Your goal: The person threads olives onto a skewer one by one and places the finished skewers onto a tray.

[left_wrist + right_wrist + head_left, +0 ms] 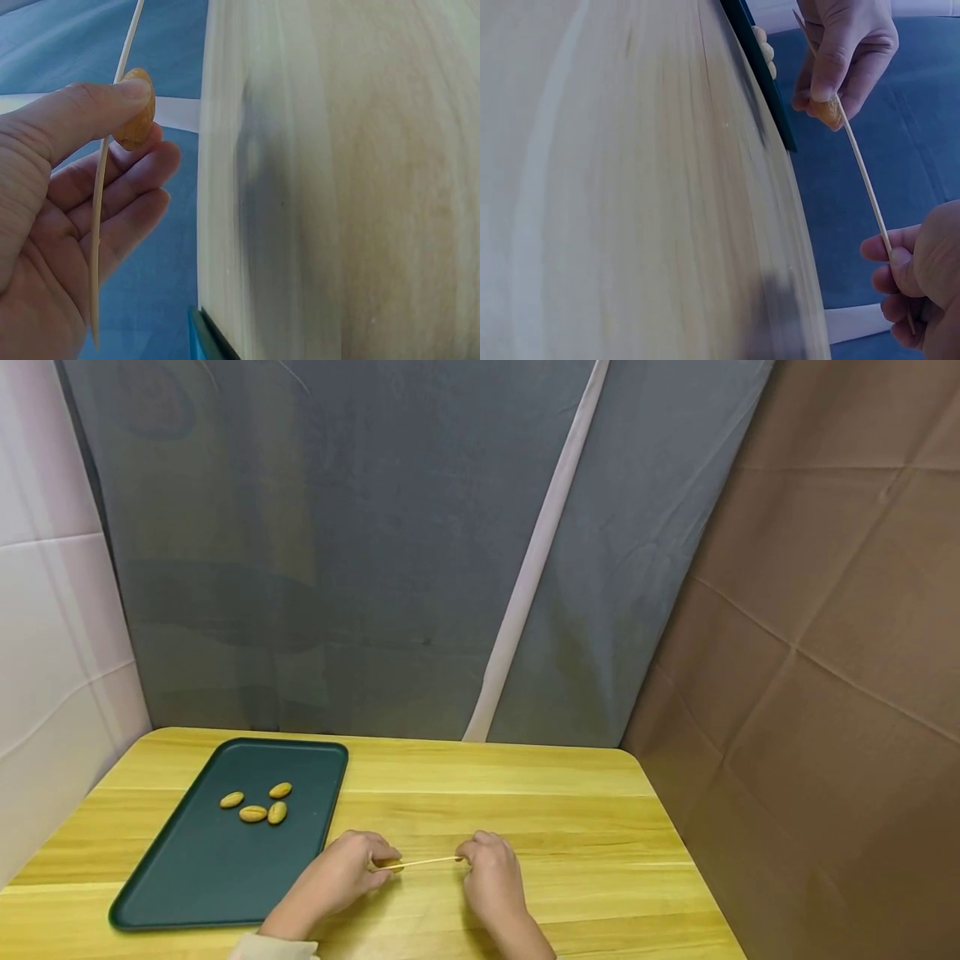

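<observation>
Head view, lower centre: your left hand [339,875] pinched nut [139,120] and thin stick [429,862]; right hand [493,875] pinched stick's right part; long axis ran near-level between.

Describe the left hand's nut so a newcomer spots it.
On the wooden table, find the dark green tray, then the left hand right of it in the head view. That hand pinches a brown oval nut alongside a thin stick. Unlike the four nuts on the tray, it is held.

A yellow wood-grained table [585,810] carries a dark green rectangular tray [217,868] toward its left side.
</observation>
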Demonstrator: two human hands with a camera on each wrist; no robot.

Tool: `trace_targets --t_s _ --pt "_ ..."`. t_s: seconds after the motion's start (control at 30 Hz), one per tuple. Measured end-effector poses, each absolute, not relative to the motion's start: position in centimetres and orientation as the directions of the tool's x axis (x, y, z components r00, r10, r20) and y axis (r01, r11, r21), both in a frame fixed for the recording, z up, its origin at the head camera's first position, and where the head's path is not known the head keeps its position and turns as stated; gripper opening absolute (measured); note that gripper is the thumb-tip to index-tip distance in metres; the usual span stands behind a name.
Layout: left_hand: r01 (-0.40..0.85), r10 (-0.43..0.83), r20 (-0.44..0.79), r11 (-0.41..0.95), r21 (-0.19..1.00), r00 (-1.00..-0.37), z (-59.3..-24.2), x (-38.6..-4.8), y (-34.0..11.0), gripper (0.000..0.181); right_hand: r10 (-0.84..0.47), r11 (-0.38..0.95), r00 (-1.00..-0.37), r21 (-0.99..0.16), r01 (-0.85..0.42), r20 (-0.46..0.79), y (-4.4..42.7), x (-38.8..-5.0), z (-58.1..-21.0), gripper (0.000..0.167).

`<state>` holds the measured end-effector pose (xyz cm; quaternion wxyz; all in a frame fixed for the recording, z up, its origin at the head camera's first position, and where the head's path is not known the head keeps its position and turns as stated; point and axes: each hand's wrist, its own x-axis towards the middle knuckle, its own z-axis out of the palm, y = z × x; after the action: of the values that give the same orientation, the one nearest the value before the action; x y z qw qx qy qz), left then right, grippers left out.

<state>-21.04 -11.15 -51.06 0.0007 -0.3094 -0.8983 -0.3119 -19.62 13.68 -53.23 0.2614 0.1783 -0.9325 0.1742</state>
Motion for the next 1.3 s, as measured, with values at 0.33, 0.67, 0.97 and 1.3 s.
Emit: trace_targets --t_s 0.33,0.67,0.97,1.3 --pt "0.566 0.561 0.204 0.604 0.562 -0.802 -50.95 -20.9 -10.91 0.018 -0.237 0.877 -0.813 -0.242 -0.414 0.533 13.36 -19.44 -53.25 0.053" --pt "0.565 0.559 0.205 0.608 0.557 -0.804 -51.05 -20.92 -10.69 0.017 -0.243 0.877 -0.803 -0.229 -0.421 0.544 13.14 -19.29 -53.5 0.052" --pt "0.576 0.566 0.216 0.596 0.559 -0.796 -50.96 -20.93 -10.59 0.016 -0.244 0.877 -0.807 -0.234 -0.421 0.539 12.95 -19.25 -53.5 0.053" --pt "0.585 0.573 0.225 0.584 0.563 -0.788 -51.08 -21.02 -10.4 0.015 -0.257 0.874 -0.8 -0.223 -0.432 0.542 12.72 -19.06 -53.24 0.052"
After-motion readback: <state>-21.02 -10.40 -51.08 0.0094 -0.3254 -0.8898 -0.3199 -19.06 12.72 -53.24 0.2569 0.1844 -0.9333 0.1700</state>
